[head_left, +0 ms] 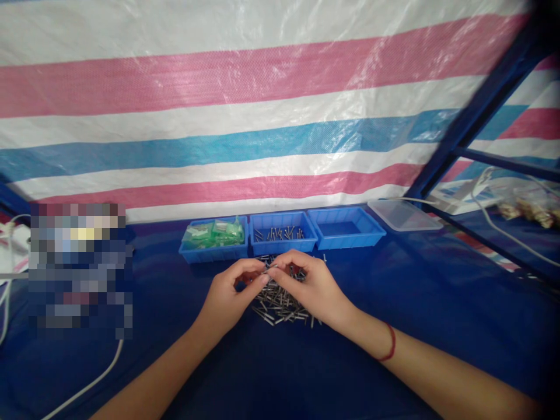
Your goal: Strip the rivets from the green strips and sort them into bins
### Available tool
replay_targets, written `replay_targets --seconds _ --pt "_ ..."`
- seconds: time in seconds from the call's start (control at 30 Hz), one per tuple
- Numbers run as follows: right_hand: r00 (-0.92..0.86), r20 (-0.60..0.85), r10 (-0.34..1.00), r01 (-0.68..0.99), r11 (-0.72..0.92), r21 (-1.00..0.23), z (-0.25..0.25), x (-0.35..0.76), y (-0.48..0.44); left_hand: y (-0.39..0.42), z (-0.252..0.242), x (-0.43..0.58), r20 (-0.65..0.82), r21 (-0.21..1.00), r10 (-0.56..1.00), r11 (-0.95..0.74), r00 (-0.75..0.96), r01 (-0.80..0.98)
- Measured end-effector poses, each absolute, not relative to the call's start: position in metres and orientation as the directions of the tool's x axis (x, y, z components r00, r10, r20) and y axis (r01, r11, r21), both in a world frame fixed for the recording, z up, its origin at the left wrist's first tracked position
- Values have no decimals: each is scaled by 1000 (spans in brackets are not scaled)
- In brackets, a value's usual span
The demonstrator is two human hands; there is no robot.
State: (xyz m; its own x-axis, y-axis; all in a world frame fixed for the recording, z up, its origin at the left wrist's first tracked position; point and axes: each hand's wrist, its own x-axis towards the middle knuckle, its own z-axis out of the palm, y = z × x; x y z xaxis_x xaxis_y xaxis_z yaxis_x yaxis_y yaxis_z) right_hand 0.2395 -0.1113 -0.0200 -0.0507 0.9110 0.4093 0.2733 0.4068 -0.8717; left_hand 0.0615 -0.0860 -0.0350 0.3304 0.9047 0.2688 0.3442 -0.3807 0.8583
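Observation:
A heap of small metal pins (280, 304) lies on the blue cloth before me. My left hand (230, 294) and my right hand (312, 286) meet just above the heap, fingers pinched together. Between the fingertips of both hands sits one thin metal pin (270, 268). A red string circles my right wrist. Behind the hands stand three blue trays: the left tray (214, 252) holds green bagged parts, the middle tray (283, 234) holds a few pins, and the right tray (347, 228) looks bare inside.
A clear plastic lid (405, 214) lies right of the trays. A white cable (83, 388) runs across the cloth at lower left. A blue metal frame (472, 116) rises at the right, with more cables beyond. A striped tarp hangs behind.

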Motion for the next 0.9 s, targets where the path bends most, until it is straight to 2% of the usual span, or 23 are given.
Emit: replay_targets --seconds 0.17,0.33,0.43,0.53,0.6,0.7,0.8,0.9 --pt "-64 442 895 261 443 -858 -21 240 -111 -86 -32 61 220 835 902 -371 371 407" --pt "-92 473 876 308 477 -823 -24 242 -109 -88 -29 60 293 798 900 -417 324 436" --pt "-194 520 832 417 550 -724 -24 245 -107 -89 -27 60 355 753 884 -463 305 467" --pt "-321 554 768 541 629 -558 -21 249 -105 -89 -26 61 390 723 868 -495 306 482" --pt "-338 576 744 609 639 -469 -19 255 -102 -90 -26 61 383 720 867 -497 319 485" --pt "-253 631 733 718 580 -386 -17 269 -92 -91 -24 62 362 708 866 -496 346 502" --pt "-143 678 721 849 441 -290 -18 284 -79 -91 -21 63 345 674 858 -508 380 536" --pt "-92 685 723 913 336 -232 -20 294 -69 -89 -22 60 328 620 838 -539 437 569"
